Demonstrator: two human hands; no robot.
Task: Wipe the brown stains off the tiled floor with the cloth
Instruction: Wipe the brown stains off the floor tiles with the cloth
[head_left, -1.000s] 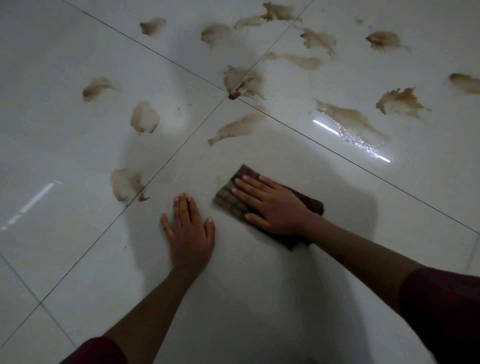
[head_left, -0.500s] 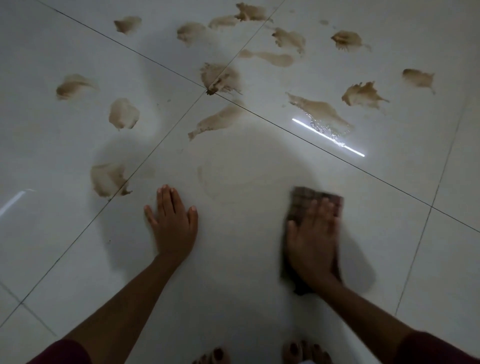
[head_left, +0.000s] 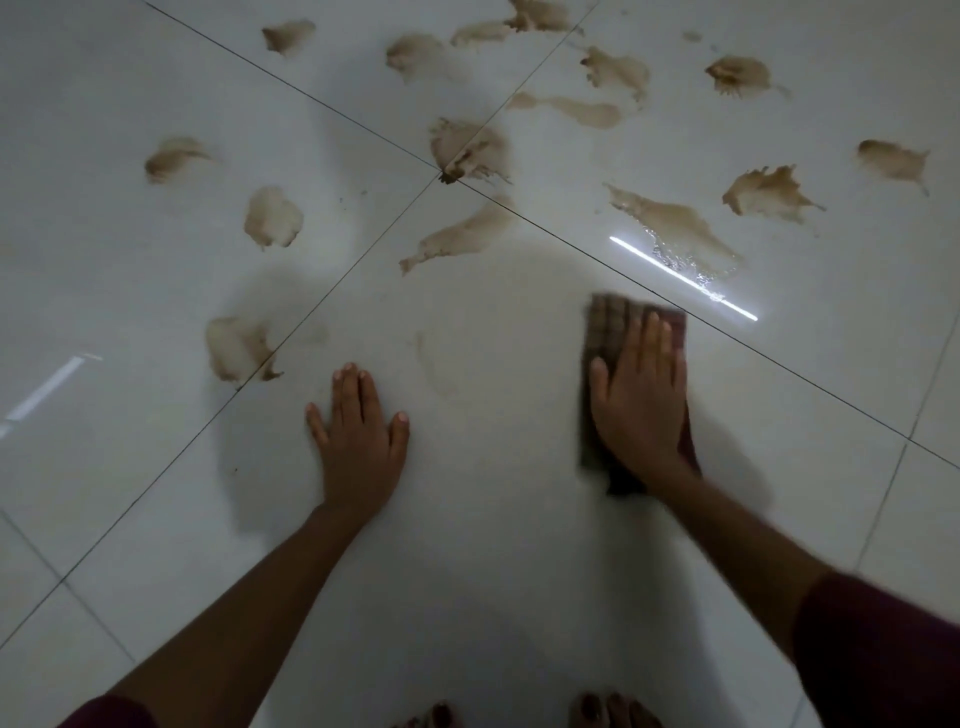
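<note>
My right hand (head_left: 640, 395) presses flat, fingers straight, on a dark brown checked cloth (head_left: 613, 322) lying on the white tiled floor (head_left: 493, 545). My left hand (head_left: 358, 436) rests flat on the bare tile to the left of the cloth, fingers straight. Several brown stains spread over the tiles beyond both hands: a long smear (head_left: 462, 236) just past the grout crossing, a wet streak (head_left: 675, 228) ahead of the cloth, a blotch (head_left: 236, 345) left of my left hand. A faint ring mark (head_left: 431, 364) lies between my hands.
Dark grout lines (head_left: 322, 306) cross the floor diagonally and meet at a stained junction (head_left: 447, 176). A bright light reflection (head_left: 685, 278) shines on the tile just beyond the cloth. My bare toes (head_left: 608, 712) show at the bottom edge.
My right hand slid the cloth from the middle, near my left hand, out to the right, then forward toward the wet streak. My left hand stayed planted.
</note>
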